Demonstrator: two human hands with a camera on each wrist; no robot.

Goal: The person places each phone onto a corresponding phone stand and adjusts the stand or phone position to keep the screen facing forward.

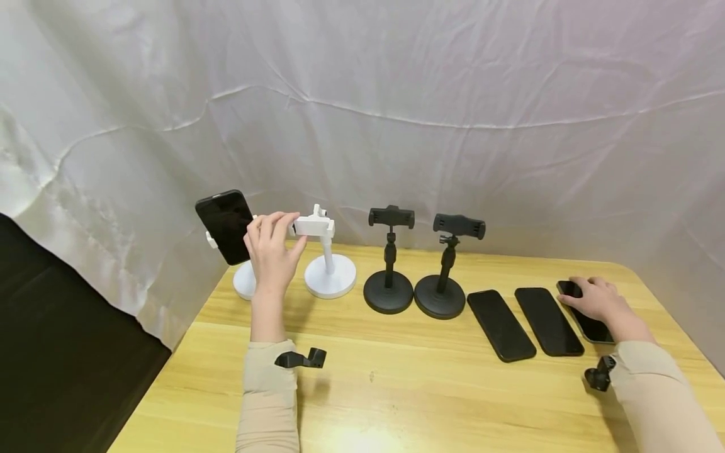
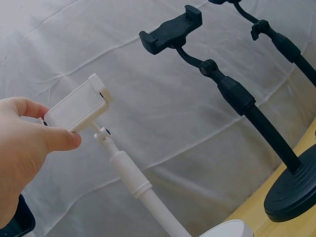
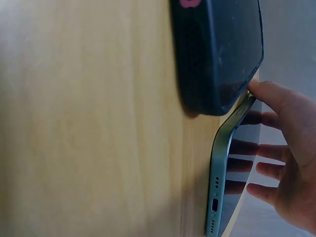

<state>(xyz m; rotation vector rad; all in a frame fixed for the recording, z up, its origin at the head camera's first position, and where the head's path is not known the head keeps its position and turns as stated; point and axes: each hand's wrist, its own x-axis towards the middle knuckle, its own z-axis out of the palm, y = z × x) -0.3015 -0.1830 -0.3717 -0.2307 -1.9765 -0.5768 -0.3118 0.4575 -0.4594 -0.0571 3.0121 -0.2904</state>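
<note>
My left hand (image 1: 274,251) pinches the white clamp (image 1: 311,226) of a white phone stand (image 1: 330,277) between thumb and fingers; the clamp holds no phone. Far to the right, my right hand (image 1: 601,301) lies across a smartphone (image 1: 591,327) that rests flat on the table. In the right wrist view, the thumb meets the phone's near long edge, and the fingers reach to its far edge, mirrored in the dark screen. The phone's pale green frame (image 3: 217,168) shows its charging port. Left of it lie two black phones, the closer one (image 1: 549,322) and another (image 1: 501,326).
A phone (image 1: 225,226) sits in another white stand (image 1: 245,280) at the far left, partly behind my left hand. Two black stands, one (image 1: 388,292) beside the other (image 1: 440,296), rise mid-table. A pale curtain (image 1: 396,170) hangs behind the wooden table (image 1: 408,390).
</note>
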